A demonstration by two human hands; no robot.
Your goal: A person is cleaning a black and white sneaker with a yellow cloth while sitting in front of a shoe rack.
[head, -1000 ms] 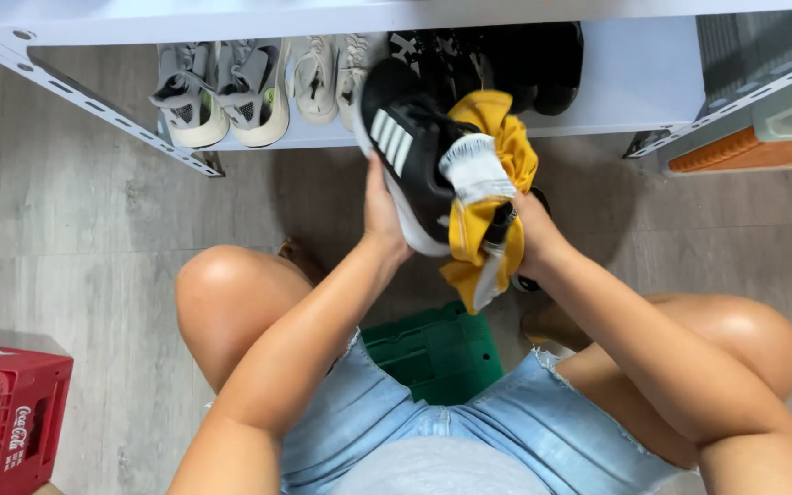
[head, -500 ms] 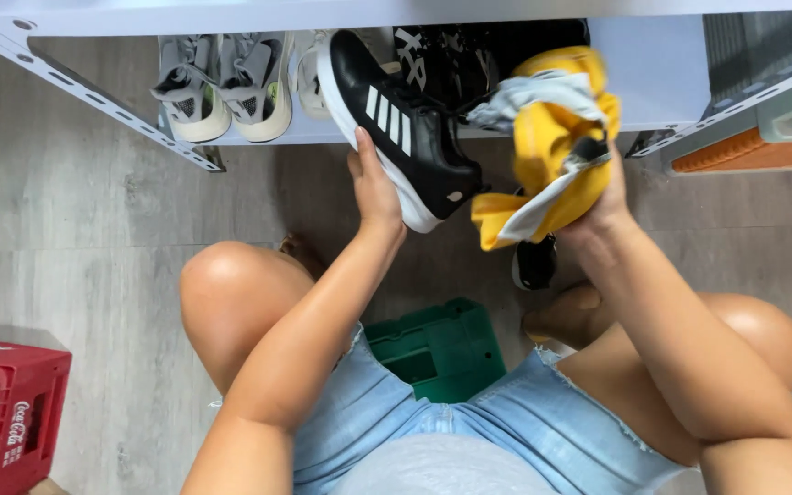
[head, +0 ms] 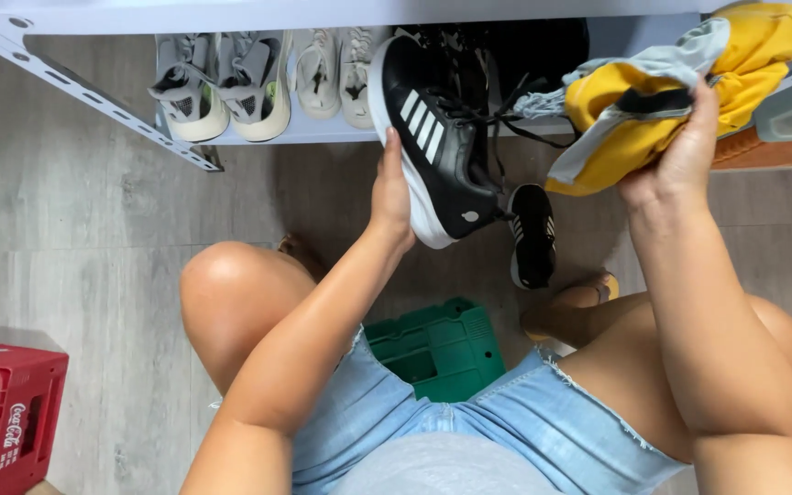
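A black sneaker (head: pixel 437 147) with white side stripes, a white sole and loose black laces sits at upper centre of the frame, tilted with its toe toward the lower right. The left hand (head: pixel 390 197) grips it from below, fingers closed round the sole's edge. At the upper right, the right hand (head: pixel 680 160) is clenched on a bunched cloth (head: pixel 680 87), soft and crumpled, yellow with grey-white parts, held up well apart from the sneaker.

Along the top runs a white metal shelf (head: pixel 93 92) with a perforated angle rail. On it stand a grey pair (head: pixel 222 82) with pale soles, a cream pair (head: pixel 336 73), and dark shoes (head: pixel 524 50) partly hidden behind the held sneaker. A second black striped shoe (head: pixel 533 234) lies on the grey wood-grain floor (head: pixel 93 220) just below right of the held one. A green plastic crate (head: pixel 437 348) shows between the person's knees, under pale denim shorts (head: pixel 506 431). A red lattice crate (head: pixel 2 412) stands at the lower left.
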